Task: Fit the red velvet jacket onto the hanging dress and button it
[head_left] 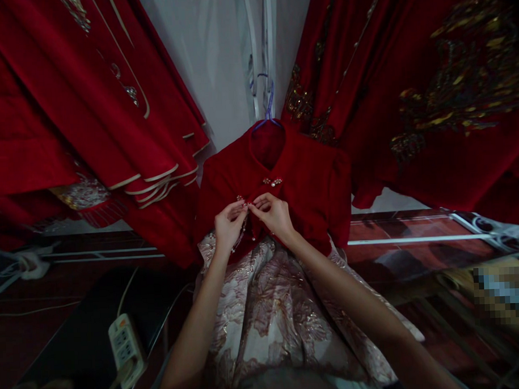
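A red short jacket (307, 159) with a stand collar hangs on a purple hanger (269, 106) in front of me. A beaded clasp (272, 182) sits on its chest. Below that clasp, my left hand (229, 225) pinches the jacket's front edge by a beaded trim. Opposite it, my right hand (274, 214) pinches the same spot, thumb and fingertips together. The two sets of fingertips almost meet, and the small piece between them is partly hidden. A pale brocade skirt (284, 307) with a floral pattern hangs beneath the jacket.
Red garments (90, 98) with pale piping hang at left. More red garments (382, 173) with gold sequin embroidery hang at right. A white power strip (126, 349) lies on a black surface (72, 331) at lower left. A white rail (414, 239) runs low behind the skirt.
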Demonstrator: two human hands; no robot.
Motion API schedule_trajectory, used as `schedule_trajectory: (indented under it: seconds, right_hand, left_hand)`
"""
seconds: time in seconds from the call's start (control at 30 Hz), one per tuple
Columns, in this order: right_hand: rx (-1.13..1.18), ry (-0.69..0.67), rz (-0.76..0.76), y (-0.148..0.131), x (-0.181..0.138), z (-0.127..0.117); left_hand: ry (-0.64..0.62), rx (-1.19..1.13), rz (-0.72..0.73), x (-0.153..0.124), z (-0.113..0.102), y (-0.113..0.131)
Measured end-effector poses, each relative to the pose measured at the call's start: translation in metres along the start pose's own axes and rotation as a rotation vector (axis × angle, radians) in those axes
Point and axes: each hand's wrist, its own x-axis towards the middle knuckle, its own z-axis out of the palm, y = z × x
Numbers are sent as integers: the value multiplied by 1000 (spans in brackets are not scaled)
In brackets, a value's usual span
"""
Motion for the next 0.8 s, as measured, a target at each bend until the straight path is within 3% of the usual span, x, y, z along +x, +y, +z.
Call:
schedule_trajectory:
  seconds: [0.23, 0.37, 0.43, 0.5, 0.63, 0.8]
  right_hand:
    - [-62, 38, -40, 2, 2, 4]
    - [-46, 42, -17, 2, 3, 1]
    - [-7, -23, -8, 3, 0, -5]
    - [19, -133, -8, 6, -6, -15]
    - [-99, -246, -16, 17, -27, -43]
    - [-204, -320, 15, 34, -48, -64]
  left_hand:
    - [72, 149, 66, 1, 1, 1]
    - [9, 169, 71, 7, -3, 6]
    - [-49, 105, 64, 6, -5, 5]
    - [-50, 45, 71, -3, -5, -1]
    - [106, 118, 53, -40, -1, -27]
    - [64, 129, -170, -76, 12, -53]
